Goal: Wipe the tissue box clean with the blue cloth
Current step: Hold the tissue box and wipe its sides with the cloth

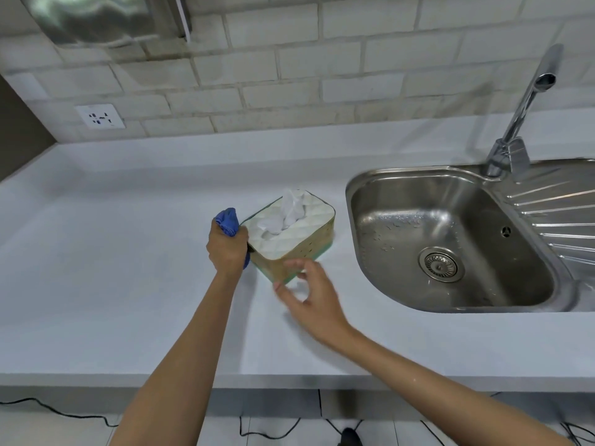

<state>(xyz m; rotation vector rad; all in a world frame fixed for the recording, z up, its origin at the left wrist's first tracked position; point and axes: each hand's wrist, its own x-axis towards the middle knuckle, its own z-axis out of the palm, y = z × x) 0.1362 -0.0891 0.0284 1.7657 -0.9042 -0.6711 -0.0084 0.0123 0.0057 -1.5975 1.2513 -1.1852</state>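
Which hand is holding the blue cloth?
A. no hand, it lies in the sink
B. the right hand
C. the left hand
C: the blue cloth is bunched in the left hand, pressed to the tissue box's left side, while the right hand is open and empty.

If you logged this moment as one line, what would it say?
left hand: blue cloth bunched against tissue box side | right hand: open, fingers at near corner | box: on counter
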